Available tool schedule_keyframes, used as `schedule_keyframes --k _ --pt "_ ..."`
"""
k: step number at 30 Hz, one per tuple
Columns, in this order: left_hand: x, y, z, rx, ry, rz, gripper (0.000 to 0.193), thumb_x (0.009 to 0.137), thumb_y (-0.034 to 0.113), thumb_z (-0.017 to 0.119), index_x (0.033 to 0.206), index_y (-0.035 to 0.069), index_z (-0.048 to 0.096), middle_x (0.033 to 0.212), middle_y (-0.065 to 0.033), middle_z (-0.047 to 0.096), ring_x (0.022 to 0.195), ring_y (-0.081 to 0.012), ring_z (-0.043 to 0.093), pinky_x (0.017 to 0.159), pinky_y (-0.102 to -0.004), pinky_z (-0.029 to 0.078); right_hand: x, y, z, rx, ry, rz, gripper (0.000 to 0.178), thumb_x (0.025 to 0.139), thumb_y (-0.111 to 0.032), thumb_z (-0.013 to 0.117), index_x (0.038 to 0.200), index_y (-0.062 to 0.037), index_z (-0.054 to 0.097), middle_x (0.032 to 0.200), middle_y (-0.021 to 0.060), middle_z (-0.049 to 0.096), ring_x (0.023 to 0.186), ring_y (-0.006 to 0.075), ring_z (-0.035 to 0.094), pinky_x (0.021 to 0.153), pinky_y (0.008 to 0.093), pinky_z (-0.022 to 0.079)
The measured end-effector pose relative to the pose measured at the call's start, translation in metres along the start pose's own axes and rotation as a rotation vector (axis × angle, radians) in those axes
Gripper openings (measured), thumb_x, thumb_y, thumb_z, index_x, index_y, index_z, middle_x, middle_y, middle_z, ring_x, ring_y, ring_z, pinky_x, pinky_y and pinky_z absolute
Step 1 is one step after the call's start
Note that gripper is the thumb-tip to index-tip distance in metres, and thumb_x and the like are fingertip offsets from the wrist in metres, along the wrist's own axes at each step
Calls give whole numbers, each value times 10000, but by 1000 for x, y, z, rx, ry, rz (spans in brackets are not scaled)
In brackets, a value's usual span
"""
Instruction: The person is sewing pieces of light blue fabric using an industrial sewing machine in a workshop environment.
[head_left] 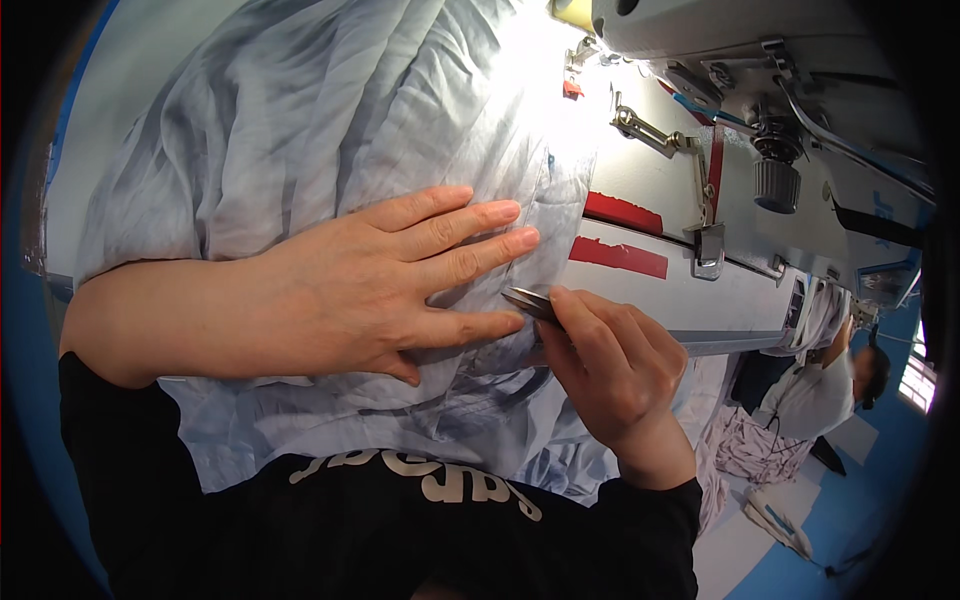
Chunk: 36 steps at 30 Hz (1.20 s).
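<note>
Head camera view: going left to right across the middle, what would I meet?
Black sleeve → left hand flat on crumpled pale blue fabric → small metal snips → right hand → white sewing machine → another person far right.

Showing pale blue-grey, crinkled with darker streaks: cloth [300,110]. Gleaming silver between the fingers [585,320]: small snips [528,302]. Wearing black with cream lettering: sleeve [400,530]. Standing white and grey, banded with red stripes [620,255]: sewing machine [720,200]. Glowing white under lamp glare: surface [560,90]. Lying bright blue: floor [870,500].
</note>
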<state>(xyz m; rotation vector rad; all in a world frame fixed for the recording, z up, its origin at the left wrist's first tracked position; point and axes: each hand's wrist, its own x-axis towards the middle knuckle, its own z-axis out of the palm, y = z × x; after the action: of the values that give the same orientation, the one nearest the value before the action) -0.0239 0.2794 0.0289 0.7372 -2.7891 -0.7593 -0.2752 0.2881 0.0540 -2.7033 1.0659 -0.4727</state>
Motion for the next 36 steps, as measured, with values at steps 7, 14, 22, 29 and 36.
schedule_keyframes --k 7,14,22,29,36 --pt "0 0 -1 0 -11 0 835 620 451 799 1372 281 478 1570 -144 247 1453 -315 227 1181 -467 197 0 4 -1 -1 4 0 372 683 9 790 1025 -8 646 868 114 695 702 226 684 607 294 534" --pt "0 0 0 7 -6 6 830 629 452 795 1375 282 474 1570 -147 246 1454 -314 225 1184 -468 189 0 3 -1 4 16 -12 381 680 0 797 1029 -11 646 868 118 696 707 231 688 609 295 537" --pt "-1 -1 2 2 -1 1 842 624 455 801 1378 283 468 1569 -146 245 1453 -314 228 1182 -467 195 2 0 0 -23 -6 -19 379 688 1 791 1037 -5 644 862 112 693 687 224 679 595 291 529" --pt "-1 -1 0 13 -4 -6 846 627 447 806 1381 280 460 1568 -147 248 1451 -316 232 1180 -469 199 2 0 5 -80 17 -65 376 704 -13 785 1051 -6 640 848 90 667 650 213 656 570 289 515" --pt "-1 0 1 31 -20 6 828 642 452 791 1382 281 460 1570 -148 243 1451 -320 231 1181 -471 198 -4 11 17 -51 76 -90 250 822 -105 671 1056 -22 642 843 31 597 637 131 605 521 248 470"
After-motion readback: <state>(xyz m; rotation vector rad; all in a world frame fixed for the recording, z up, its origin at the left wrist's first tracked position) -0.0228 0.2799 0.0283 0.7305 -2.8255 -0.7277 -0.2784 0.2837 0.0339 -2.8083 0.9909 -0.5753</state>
